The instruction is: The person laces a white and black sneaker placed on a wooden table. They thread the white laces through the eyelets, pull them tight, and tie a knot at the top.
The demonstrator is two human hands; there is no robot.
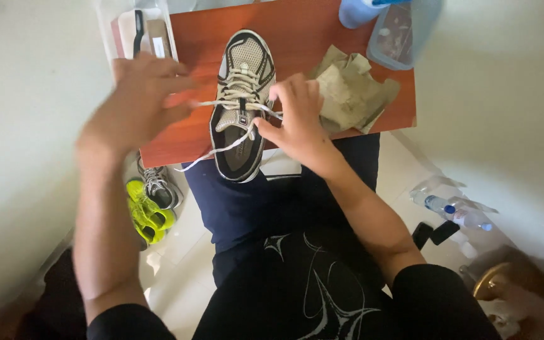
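Note:
A beige and black running shoe [242, 82] lies on a reddish-brown board [297, 31] across my lap, toe pointing away from me. Its white lace [221, 148] is loose. My left hand [140, 101] is to the left of the shoe, pinching the lace end and pulling it sideways. My right hand [297, 116] rests at the shoe's right side by the tongue, fingers gripping the other part of the lace. One lace tail trails off toward the board's near edge.
A crumpled tan cloth [351, 91] lies right of the shoe. A blue plastic tub [401, 34] and a clear box with a brush [140, 31] sit at the board's far corners. Other shoes [152, 201] and a water bottle [461, 214] lie on the floor.

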